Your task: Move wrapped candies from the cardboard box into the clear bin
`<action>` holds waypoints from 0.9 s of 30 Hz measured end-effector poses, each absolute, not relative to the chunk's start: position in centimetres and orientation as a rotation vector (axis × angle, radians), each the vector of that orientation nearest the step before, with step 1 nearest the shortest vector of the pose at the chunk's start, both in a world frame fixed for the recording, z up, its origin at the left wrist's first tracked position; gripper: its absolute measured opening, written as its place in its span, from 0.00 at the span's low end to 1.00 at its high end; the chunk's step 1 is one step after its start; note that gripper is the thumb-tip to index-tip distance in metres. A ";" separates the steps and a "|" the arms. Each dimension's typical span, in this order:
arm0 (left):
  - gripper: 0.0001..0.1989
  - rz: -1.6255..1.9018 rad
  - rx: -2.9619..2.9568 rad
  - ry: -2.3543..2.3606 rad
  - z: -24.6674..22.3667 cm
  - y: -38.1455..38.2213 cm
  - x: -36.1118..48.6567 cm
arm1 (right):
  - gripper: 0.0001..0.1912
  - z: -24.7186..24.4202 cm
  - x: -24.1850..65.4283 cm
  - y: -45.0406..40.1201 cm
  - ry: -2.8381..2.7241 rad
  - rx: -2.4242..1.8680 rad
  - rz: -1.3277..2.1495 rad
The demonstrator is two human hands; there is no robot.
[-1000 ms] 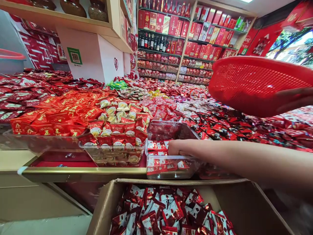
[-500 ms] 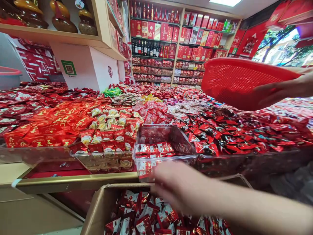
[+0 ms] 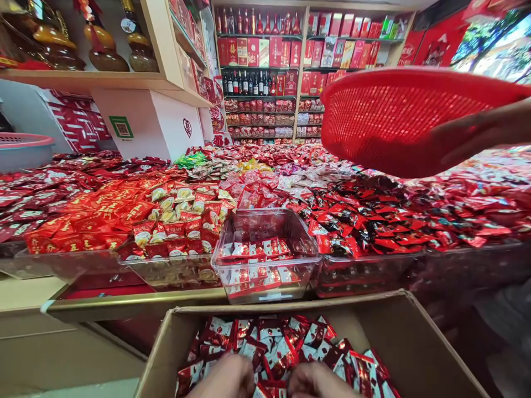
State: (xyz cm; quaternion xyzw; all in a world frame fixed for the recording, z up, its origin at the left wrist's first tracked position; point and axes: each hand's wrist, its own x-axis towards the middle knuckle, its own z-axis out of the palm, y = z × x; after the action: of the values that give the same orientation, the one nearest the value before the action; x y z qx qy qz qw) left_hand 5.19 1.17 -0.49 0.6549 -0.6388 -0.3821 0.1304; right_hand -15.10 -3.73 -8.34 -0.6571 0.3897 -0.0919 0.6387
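In front of me stands an open cardboard box (image 3: 418, 342) holding a heap of small red-and-white wrapped sweets (image 3: 282, 354). My left hand (image 3: 232, 375) is low in the box with its fingers curled down among the sweets. Close by on the right, my right hand (image 3: 313, 380) is also curled in over the heap. A few packets show between the two hands; the fingertips are hidden or blurred. Just beyond the box is a clear plastic bin (image 3: 269, 282) with a low layer of similar red-and-white packets.
At the right, another person's hand (image 3: 477, 130) holds a red mesh basket (image 3: 398, 121) above the counter. Durian-labelled packets (image 3: 178, 229) lie left of the clear bin, black-and-red ones (image 3: 365, 221) right of it. Shelves of bottles and boxes (image 3: 261, 52) line the back.
My right hand has drawn back from the front of the clear bin down into the cardboard box. My left hand has come into view there. The red basket appears larger and further left.
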 end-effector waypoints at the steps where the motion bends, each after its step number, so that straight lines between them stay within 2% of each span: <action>1: 0.05 -1.092 1.898 -1.805 -0.3 0.8 5.1 | 0.15 -7.5 -14.8 -3.5 0.864 -1.373 -0.282; 4: 0.03 -1.080 1.739 -1.467 -0.1 0.1 4.2 | 0.25 -5.1 -13.8 -3.0 0.715 -0.981 -0.444; 5: 0.01 -1.114 1.659 -1.344 -0.1 -0.1 3.8 | 0.26 -4.4 -13.5 -2.8 0.665 -0.905 -0.460; 11: 0.13 -1.294 1.431 -0.940 -0.2 0.2 2.4 | 0.18 -2.3 -12.9 -2.5 0.652 -0.829 -0.562; 13: 0.15 -1.424 1.386 -0.948 -0.1 0.4 2.2 | 0.18 -2.2 -13.0 -2.7 0.664 -0.806 -0.602; 17: 0.13 -1.595 1.315 -1.014 -0.1 0.5 2.0 | 0.18 -2.3 -13.2 -3.0 0.684 -0.775 -0.620; 21: 0.12 -1.508 1.365 -1.092 -0.7 0.5 2.2 | 0.20 -2.8 -13.2 -3.1 0.746 -0.911 -0.649; 25: 0.17 -1.324 1.383 -1.147 -2.0 0.7 2.5 | 0.22 -4.1 -13.0 -3.4 0.802 -1.023 -0.662; 27: 0.19 -1.367 1.334 -1.126 -2.6 0.6 2.5 | 0.24 -4.9 -12.7 -3.7 0.829 -1.030 -0.667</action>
State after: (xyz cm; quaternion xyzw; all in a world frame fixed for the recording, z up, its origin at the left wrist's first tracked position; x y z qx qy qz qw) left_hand 2.46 0.64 -2.61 0.5384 -0.4545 -0.5520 0.4459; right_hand -12.75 -3.67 -4.86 -0.4693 0.3776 -0.3040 0.7381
